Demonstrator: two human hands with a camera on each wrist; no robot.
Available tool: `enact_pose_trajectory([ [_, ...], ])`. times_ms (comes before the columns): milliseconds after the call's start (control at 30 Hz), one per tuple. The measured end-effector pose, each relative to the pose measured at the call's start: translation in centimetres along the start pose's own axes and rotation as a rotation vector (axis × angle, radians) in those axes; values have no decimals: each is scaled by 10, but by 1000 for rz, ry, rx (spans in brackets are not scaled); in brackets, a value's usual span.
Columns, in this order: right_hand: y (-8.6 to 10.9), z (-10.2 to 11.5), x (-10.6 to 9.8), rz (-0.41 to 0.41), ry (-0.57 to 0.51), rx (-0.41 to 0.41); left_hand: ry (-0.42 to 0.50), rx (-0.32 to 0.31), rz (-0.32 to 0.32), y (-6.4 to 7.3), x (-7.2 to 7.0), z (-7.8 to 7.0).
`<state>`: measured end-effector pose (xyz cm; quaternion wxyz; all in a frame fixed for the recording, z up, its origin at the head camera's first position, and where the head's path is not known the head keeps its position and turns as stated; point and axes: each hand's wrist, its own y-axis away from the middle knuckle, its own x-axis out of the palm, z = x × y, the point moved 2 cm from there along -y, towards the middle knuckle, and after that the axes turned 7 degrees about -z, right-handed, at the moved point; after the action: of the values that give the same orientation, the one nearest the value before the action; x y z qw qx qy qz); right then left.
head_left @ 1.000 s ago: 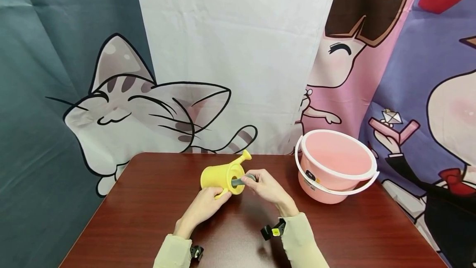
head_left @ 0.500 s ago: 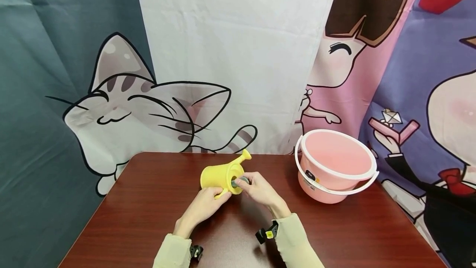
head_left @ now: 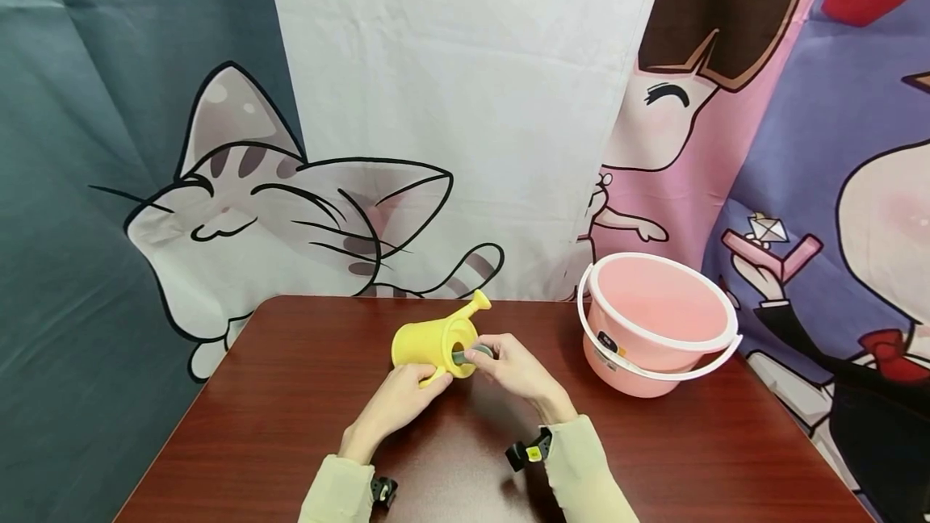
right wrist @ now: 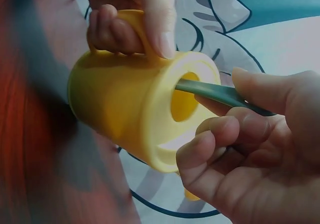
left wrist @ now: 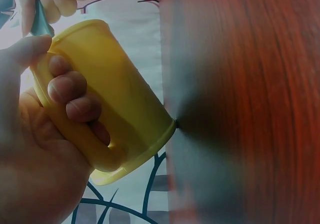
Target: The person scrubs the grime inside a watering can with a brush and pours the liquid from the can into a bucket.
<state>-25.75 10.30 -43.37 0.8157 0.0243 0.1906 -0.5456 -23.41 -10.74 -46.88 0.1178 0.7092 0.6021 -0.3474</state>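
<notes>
A yellow toy watering can [head_left: 421, 345] is tipped on its side just over the table, its round opening facing right. My left hand [head_left: 403, 398] grips the can's handle [left wrist: 70, 129], fingers curled through the loop. With thumb and fingers, my right hand [head_left: 519, 370] pinches a grey-green tool handle [right wrist: 212, 91] that reaches through the opening [right wrist: 185, 103] into the can. The tool's far end is hidden inside, so I cannot tell its kind. The yellow spout [head_left: 475, 305] points up and to the right in the head view.
On the right of the brown wooden table [head_left: 254, 426] stands a pink bucket [head_left: 639, 361] with a white rim and handle. A printed cloth [head_left: 465, 87] with cartoon figures hangs behind the table's back edge.
My right hand moved left, pushing the grey-green tool deeper into the can, then came back slightly to the right. The left hand and the watering can stayed almost still.
</notes>
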Motion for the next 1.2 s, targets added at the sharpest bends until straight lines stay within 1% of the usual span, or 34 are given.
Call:
enact_pose_trajectory([
  [100, 2, 3, -5, -3, 9, -5, 3, 2, 2, 0, 0, -1],
  [233, 3, 8, -9, 1, 20, -12, 3, 19, -9, 1, -1, -2],
  [500, 6, 10, -16, 13, 38, -12, 11, 9, -15, 2, -1, -2],
  [733, 8, 10, -22, 5, -8, -17, 6, 11, -18, 0, -1, -2],
  [867, 7, 9, -20, 7, -24, -20, 15, 5, -15, 1, 0, -2],
  [1100, 3, 5, -11, -5, 14, -22, 4, 0, -13, 0, 1, 0],
  [1200, 1, 2, -6, -1, 6, -23, 1, 2, -10, 0, 1, 0],
])
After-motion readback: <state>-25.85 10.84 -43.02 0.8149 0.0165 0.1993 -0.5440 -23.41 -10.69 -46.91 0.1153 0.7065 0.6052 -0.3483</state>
